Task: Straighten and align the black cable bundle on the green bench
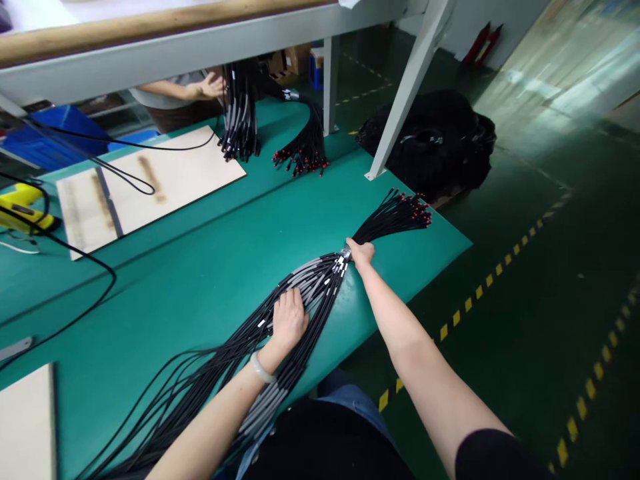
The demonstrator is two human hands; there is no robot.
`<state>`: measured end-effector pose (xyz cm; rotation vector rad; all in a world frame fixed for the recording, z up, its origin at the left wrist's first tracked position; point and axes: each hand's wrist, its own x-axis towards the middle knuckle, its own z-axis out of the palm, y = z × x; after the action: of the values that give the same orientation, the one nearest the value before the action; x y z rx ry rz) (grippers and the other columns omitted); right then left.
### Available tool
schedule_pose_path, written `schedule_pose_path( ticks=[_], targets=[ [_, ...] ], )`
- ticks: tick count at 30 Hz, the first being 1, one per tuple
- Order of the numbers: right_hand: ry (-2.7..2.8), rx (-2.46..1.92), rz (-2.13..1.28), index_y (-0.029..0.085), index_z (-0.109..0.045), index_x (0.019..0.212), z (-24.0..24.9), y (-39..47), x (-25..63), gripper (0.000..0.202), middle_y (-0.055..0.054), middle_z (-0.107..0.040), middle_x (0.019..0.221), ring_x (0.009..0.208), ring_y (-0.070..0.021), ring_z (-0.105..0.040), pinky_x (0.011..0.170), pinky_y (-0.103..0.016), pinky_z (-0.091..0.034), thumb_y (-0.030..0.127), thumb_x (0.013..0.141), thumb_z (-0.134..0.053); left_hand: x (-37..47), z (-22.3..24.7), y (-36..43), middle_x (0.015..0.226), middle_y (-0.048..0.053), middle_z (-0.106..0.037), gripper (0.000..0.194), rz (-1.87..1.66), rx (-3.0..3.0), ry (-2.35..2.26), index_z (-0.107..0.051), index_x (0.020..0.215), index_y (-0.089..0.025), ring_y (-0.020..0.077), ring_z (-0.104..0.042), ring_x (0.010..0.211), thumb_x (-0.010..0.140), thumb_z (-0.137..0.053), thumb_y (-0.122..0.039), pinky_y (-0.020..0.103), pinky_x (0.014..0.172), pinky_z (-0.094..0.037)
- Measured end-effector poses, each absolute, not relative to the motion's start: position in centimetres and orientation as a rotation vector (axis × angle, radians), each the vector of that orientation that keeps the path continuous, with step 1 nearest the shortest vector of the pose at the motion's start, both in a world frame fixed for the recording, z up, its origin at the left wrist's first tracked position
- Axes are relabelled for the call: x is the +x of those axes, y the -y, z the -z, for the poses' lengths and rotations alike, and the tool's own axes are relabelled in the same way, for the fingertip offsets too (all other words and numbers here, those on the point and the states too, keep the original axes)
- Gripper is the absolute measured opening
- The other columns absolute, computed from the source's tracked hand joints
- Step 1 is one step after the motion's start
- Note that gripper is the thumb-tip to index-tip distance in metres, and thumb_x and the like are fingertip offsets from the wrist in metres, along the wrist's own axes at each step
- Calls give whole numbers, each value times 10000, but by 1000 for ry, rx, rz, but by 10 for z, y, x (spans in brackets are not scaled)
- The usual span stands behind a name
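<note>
The cables (310,283) are spread flat on the table (200,267); the left hand (289,319) is laid open, palm down, on their grey middle; the right hand (360,252), further along, is closed around the bundle's neck; beyond it the red tips (413,207) are fanned out.

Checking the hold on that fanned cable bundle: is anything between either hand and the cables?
Nothing visible. The left hand lies flat on the cable bundle at its spread grey-sleeved part, and the right hand pinches it where it narrows, before the red-tipped ends. Both touch it directly on the green table.
</note>
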<state>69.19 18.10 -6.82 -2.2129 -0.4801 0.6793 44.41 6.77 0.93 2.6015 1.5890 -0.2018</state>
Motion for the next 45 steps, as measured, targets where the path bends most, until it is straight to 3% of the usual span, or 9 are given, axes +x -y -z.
schedule_pose_path(
  ticks=[5, 22, 29, 40, 45],
  targets=[
    [469, -2229, -666, 58, -717, 787, 66, -182, 691, 375, -97, -701, 670, 713, -220, -701, 525, -198, -517, 406, 647, -712, 453, -12, -75, 988, 164, -561, 318, 248, 2545, -1658, -546, 1005, -67, 305, -523, 936, 722, -566, -210, 380, 780, -427],
    [478, -2305, -619, 87, -720, 742, 60, -181, 690, 393, -136, -720, 765, 782, -253, -700, 619, -232, -529, 464, 629, -718, 467, -7, -74, 1016, 149, -537, 275, 298, 2524, -1638, -524, 953, -115, 292, -536, 937, 683, -564, -149, 371, 779, -453],
    [485, -2314, -606, 78, -722, 772, 62, -181, 690, 417, -145, -722, 794, 784, -250, -699, 622, -231, -524, 473, 637, -714, 471, -9, -67, 937, 147, -558, 230, 272, 2540, -1635, -533, 947, -87, 295, -551, 907, 719, -503, -88, 372, 763, -451],
    [491, -2311, -604, 84, -726, 771, 64, -181, 690, 419, -138, -722, 787, 781, -254, -698, 610, -238, -522, 480, 637, -704, 481, -7, -86, 982, 199, -610, 326, 314, 2380, -1657, -537, 978, -59, 315, -597, 945, 653, -559, -45, 388, 803, -447],
    [480, -2315, -609, 82, -721, 754, 62, -181, 690, 407, -148, -717, 775, 790, -257, -699, 613, -232, -522, 470, 631, -710, 479, -6, -89, 865, 196, -651, 280, 316, 2302, -1622, -532, 962, -43, 306, -637, 900, 684, -523, -4, 374, 791, -456]
  ],
)
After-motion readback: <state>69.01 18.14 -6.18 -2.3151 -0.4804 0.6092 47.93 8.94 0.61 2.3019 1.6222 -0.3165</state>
